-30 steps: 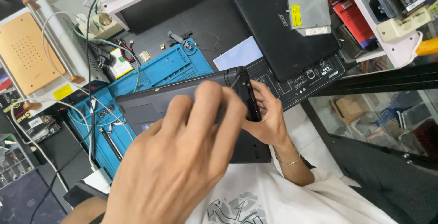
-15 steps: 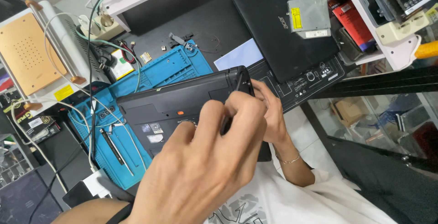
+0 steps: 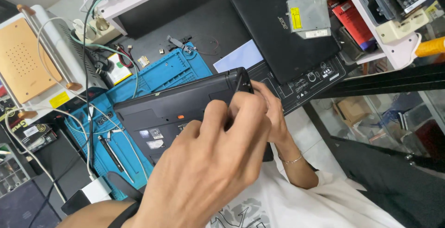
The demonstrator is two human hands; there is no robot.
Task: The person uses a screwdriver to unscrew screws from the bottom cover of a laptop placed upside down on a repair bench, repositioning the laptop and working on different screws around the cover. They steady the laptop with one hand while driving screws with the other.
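The left hand (image 3: 208, 167) filled the lower middle of the view, back toward the camera, its fingers curled down onto the underside of a black laptop (image 3: 181, 109). The right hand (image 3: 271, 112) came in from the right, wrist bent, fingers pinched on the laptop's near right corner; what lay between those fingertips could not be told. The laptop lay upside down and tilted on a blue repair mat (image 3: 171, 72). A second closed black laptop (image 3: 282, 38) rested farther back, well apart, with a silver drive (image 3: 308, 17) on top.
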